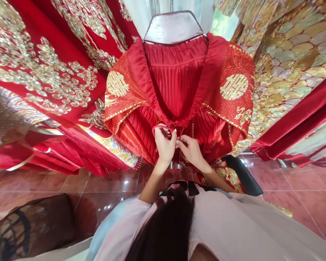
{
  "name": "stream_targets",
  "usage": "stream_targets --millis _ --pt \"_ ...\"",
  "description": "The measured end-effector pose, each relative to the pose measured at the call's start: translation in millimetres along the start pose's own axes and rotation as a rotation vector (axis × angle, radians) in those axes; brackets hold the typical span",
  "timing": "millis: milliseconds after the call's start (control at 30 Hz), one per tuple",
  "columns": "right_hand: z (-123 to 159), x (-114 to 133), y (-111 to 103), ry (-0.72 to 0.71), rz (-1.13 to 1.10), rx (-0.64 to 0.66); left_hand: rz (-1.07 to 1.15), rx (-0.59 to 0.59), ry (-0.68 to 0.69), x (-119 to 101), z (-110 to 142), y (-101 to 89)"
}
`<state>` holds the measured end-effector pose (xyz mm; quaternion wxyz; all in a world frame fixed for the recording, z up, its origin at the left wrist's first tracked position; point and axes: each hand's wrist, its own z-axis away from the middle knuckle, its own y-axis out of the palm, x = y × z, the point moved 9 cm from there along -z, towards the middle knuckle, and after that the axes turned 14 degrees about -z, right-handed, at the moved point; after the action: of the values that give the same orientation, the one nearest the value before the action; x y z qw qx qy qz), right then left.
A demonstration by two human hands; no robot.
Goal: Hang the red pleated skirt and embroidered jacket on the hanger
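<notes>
So the red garment (235, 65) is hanging face-on from the hanger (174, 27), and both hands are at the bottom of its neckline, left hand (165, 143) with fingers nearly closed and a loop of red cord (158, 127) around them, right hand (190, 150) pinching what looks like the cord's other part. I'd keep that loop pinned with the left thumb and pull evenly so the gathers don't bunch; wrists are close together, forearms angling up from below.
</notes>
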<state>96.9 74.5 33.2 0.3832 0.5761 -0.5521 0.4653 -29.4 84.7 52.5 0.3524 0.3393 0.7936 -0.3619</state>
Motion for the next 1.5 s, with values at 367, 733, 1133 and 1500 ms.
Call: stream_targets --millis 367,733,1133,1500 --pt "0.6 -4.3 2.9 0.030 -0.050 0.026 0.753 0.309 -0.606 61.1 26.5 34.3" --pt "3.7 -9.9 2.1 0.077 -0.069 0.046 0.273 -0.291 -0.585 152.0 2.2 -42.8" --pt "-1.6 3.3 -1.9 -0.006 0.074 0.035 0.319 0.375 -0.126 14.7 16.0 35.4" --pt "-20.3 98.5 -97.8 -0.145 -0.002 -0.041 0.047 0.081 0.309 -51.1 -87.0 -84.0"
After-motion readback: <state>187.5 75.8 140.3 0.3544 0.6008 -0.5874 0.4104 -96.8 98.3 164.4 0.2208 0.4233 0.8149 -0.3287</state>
